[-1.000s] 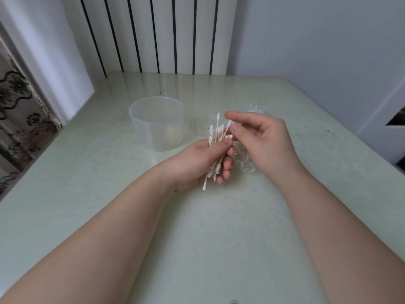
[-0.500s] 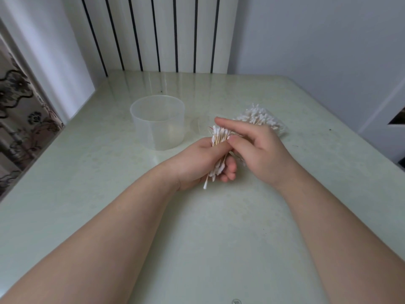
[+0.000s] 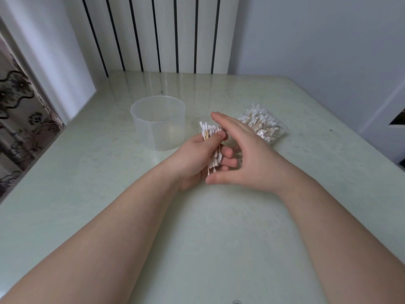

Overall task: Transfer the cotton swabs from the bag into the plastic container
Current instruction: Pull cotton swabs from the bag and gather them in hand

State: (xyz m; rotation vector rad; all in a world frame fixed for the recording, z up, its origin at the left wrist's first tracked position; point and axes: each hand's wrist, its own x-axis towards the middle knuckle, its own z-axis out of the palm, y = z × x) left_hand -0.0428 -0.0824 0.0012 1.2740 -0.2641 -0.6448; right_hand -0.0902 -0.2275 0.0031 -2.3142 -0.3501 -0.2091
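My left hand [image 3: 197,156] grips a bundle of cotton swabs [image 3: 211,134] with wooden sticks and white tips, held roughly upright just right of the container. My right hand [image 3: 243,159] hovers beside the bundle with straight fingers spread, thumb low near the swabs' bottom ends, holding nothing. A clear round plastic container [image 3: 158,121] stands upright on the table and looks empty. The clear bag of cotton swabs [image 3: 263,123] lies flat on the table behind my right hand, partly hidden by it.
The pale green glossy table [image 3: 208,238] carries everything. A white radiator with dark slots [image 3: 157,34] stands at the table's far edge. A patterned curtain [image 3: 19,119] hangs off the left edge, and a grey wall runs along the right.
My right hand let go of the swab tips and spread its fingers flat beside the bundle. The bag, earlier mostly covered, now shows behind it. The left hand keeps its grip.
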